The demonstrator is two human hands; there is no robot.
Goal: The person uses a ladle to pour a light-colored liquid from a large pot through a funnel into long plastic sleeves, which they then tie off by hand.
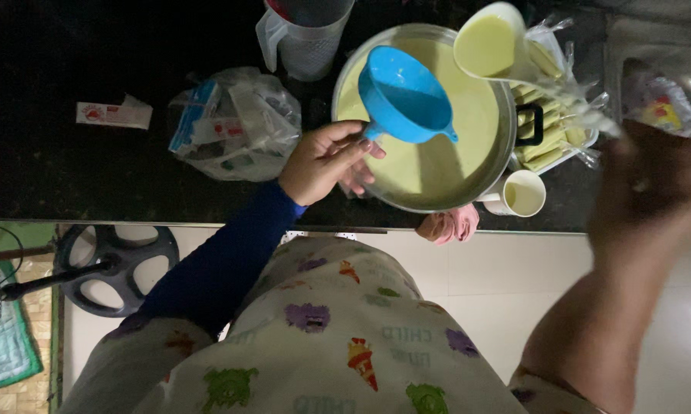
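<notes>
while over pan (rim-close): funnel

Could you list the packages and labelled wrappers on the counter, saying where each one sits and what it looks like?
Small packet: far left of the dark counter, flat rectangle, white with a red mark.
Clear plastic bag: left of the big pan, crumpled, holding blue-and-white cartons.
Clear bags of pale yellow sticks: in a white tray right of the pan.
Printed wrapper: far right, blurred, white with red and yellow.
The left hand holds a blue funnel over the pan.
</notes>
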